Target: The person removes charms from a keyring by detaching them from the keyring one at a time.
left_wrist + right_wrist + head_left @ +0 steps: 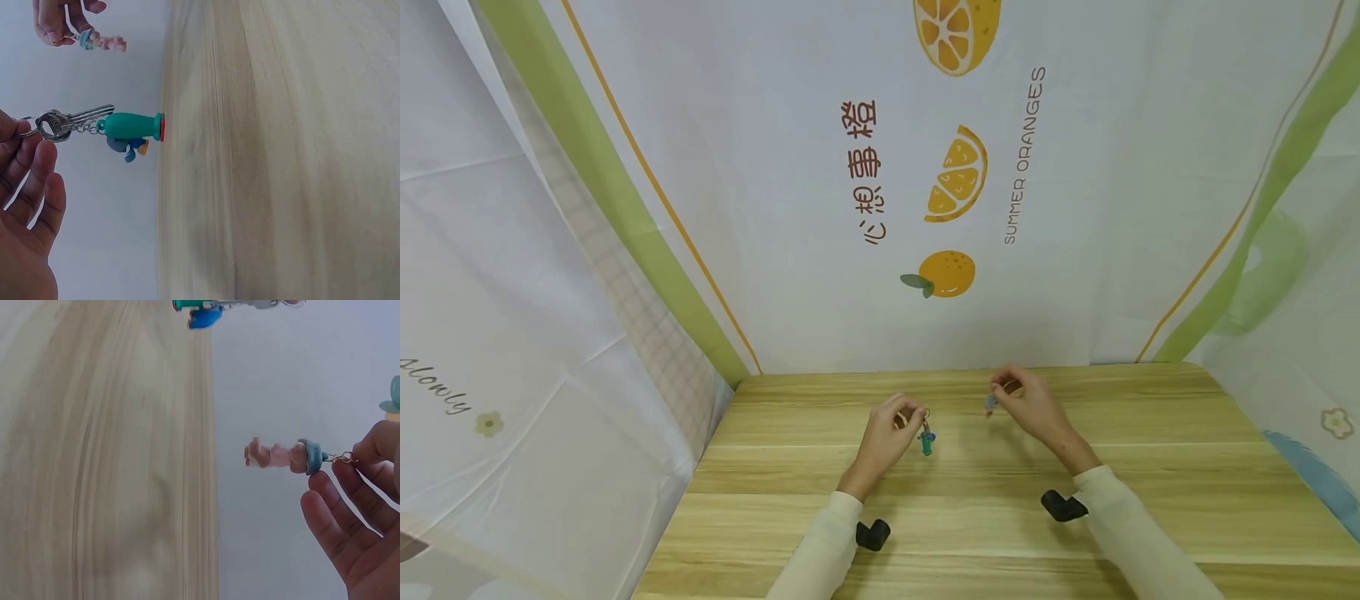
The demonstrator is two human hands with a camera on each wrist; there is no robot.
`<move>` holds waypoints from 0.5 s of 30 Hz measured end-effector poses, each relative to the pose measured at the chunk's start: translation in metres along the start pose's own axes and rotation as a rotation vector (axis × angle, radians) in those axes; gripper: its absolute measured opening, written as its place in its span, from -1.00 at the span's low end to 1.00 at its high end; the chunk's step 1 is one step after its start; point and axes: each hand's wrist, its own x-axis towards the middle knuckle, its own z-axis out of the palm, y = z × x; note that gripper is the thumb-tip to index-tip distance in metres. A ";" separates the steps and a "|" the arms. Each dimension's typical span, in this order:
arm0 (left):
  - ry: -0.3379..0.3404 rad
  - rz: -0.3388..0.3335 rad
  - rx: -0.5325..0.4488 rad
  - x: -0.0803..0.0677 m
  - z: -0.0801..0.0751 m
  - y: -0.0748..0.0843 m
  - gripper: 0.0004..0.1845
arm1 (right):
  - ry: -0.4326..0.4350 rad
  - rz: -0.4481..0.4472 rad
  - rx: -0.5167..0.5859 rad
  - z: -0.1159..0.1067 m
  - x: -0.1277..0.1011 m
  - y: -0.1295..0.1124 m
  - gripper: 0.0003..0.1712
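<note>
My left hand (883, 435) pinches the metal ring (52, 127) of a bunch of keys (92, 115) above the table. From that ring hang a green bottle-shaped charm (131, 125) with a red end and a small dark blue charm (127, 146) with an orange bit, partly behind the green one. To the right, my right hand (1036, 410) pinches the gold ring of a small figurine charm (278, 455). The figurine has a pink body and a blue-green hat-like top, and dangles clear of the table. The two hands are apart.
Beneath both hands is a wood-grain table (790, 517). A white cloth (790, 208) printed with oranges hangs upright behind its far edge, and more printed cloth (512, 275) hangs at the left. Black wrist-camera mounts (872, 535) stick out from the sleeves.
</note>
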 end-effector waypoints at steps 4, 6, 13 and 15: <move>0.001 -0.010 0.000 0.000 -0.001 0.001 -0.87 | 0.008 0.003 -0.004 -0.006 0.001 0.004 -0.89; 0.003 -0.004 -0.002 0.000 -0.002 0.001 -0.87 | 0.020 0.004 -0.011 -0.008 0.002 0.006 -0.89; 0.002 0.003 -0.006 -0.001 -0.004 0.001 -0.84 | 0.026 0.026 -0.028 -0.018 0.003 0.014 -0.88; 0.000 -0.002 -0.004 -0.001 -0.004 0.001 -0.83 | 0.025 0.035 -0.036 -0.021 0.003 0.017 -0.87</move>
